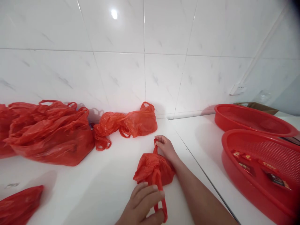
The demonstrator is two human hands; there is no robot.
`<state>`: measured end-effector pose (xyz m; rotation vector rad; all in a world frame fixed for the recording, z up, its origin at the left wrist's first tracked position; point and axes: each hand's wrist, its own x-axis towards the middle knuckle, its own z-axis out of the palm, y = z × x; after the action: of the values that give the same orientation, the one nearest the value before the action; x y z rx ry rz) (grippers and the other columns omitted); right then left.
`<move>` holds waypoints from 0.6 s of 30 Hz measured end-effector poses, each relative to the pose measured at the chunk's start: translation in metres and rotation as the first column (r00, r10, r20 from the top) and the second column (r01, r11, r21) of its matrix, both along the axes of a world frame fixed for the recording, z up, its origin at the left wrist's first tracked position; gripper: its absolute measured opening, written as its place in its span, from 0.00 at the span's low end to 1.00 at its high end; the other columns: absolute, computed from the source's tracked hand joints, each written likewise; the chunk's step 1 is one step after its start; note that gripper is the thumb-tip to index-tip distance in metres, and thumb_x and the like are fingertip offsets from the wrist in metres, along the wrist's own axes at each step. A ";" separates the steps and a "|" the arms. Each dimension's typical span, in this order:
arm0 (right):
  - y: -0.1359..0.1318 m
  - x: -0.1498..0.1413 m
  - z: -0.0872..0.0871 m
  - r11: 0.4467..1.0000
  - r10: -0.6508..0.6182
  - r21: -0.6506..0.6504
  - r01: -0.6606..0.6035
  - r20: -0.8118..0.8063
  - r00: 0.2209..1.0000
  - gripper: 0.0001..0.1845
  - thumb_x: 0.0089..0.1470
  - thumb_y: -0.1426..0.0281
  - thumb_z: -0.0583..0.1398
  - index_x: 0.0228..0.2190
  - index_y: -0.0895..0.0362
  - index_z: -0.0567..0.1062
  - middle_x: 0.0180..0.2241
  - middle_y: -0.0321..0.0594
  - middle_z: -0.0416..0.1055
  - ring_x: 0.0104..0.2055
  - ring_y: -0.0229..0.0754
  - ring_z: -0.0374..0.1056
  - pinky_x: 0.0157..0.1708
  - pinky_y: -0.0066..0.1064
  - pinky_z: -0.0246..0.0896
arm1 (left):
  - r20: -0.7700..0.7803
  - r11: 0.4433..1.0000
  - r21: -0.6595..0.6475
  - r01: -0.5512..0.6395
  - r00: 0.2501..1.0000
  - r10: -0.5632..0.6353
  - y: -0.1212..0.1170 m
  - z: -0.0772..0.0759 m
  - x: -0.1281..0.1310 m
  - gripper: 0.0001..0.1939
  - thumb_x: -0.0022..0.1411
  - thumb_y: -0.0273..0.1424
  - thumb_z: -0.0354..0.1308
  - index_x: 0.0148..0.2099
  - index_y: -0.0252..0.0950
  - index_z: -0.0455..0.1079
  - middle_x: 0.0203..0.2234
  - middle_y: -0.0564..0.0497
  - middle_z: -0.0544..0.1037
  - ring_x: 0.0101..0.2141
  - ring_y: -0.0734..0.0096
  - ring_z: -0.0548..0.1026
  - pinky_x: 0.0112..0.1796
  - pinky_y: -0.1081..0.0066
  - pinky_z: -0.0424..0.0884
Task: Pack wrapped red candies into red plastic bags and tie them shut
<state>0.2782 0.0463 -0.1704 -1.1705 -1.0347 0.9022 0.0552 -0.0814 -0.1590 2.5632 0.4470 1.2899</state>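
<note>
A small red plastic bag with something bulky inside sits on the white table, its top gathered. My right hand pinches one handle loop at the bag's far side, thumb and fingers closed on it and pulling it upright. Close to me, my left hand curls around the other handle, which stretches toward me between thumb and fingers. The bag's contents are hidden by the plastic.
Large filled red bags stand at the left against the tiled wall. Smaller red bags lie behind my hands. Another red bag is at the near left. On the right are a red basket holding packets and a second red basket.
</note>
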 end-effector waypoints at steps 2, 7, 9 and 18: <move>0.000 0.000 -0.001 1.000 -0.023 0.013 0.023 0.005 1.000 0.20 0.46 0.67 0.61 0.44 0.53 0.72 0.30 0.32 0.70 0.32 0.37 0.64 0.38 0.31 0.59 | 0.103 0.995 -0.051 -0.087 0.990 0.092 0.003 0.002 0.000 0.19 0.61 0.31 0.54 0.54 0.50 0.66 0.54 0.45 0.69 0.54 0.56 0.66 0.56 0.54 0.59; -0.001 -0.001 0.003 1.000 -0.025 -0.009 0.025 0.025 0.999 0.17 0.47 0.59 0.61 0.37 0.56 0.75 0.32 0.37 0.72 0.35 0.41 0.66 0.36 0.32 0.61 | 0.100 0.925 -0.348 -0.153 0.975 0.199 0.029 0.019 0.012 0.28 0.61 0.31 0.53 0.62 0.48 0.55 0.63 0.45 0.51 0.61 0.51 0.53 0.56 0.50 0.56; -0.004 -0.003 0.008 1.000 -0.006 -0.012 0.006 0.026 1.000 0.16 0.47 0.57 0.61 0.33 0.56 0.76 0.32 0.39 0.73 0.36 0.42 0.67 0.37 0.32 0.61 | 0.048 0.857 -0.472 -0.206 0.965 0.258 0.040 0.027 0.025 0.28 0.59 0.31 0.56 0.61 0.47 0.57 0.62 0.44 0.53 0.61 0.50 0.52 0.57 0.49 0.54; -0.003 0.018 -0.002 0.987 -0.018 -0.161 0.026 0.053 0.998 0.23 0.44 0.54 0.62 0.38 0.56 0.75 0.39 0.43 0.74 0.42 0.47 0.70 0.41 0.34 0.66 | -0.492 0.937 -0.187 -0.295 0.853 0.171 0.045 0.015 0.036 0.35 0.50 0.35 0.64 0.60 0.43 0.58 0.52 0.41 0.69 0.47 0.50 0.69 0.47 0.53 0.66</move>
<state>0.2960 0.0431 -0.1725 -1.3440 -1.0022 0.9570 0.0910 -0.0366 -0.1443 2.6326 0.9797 0.5903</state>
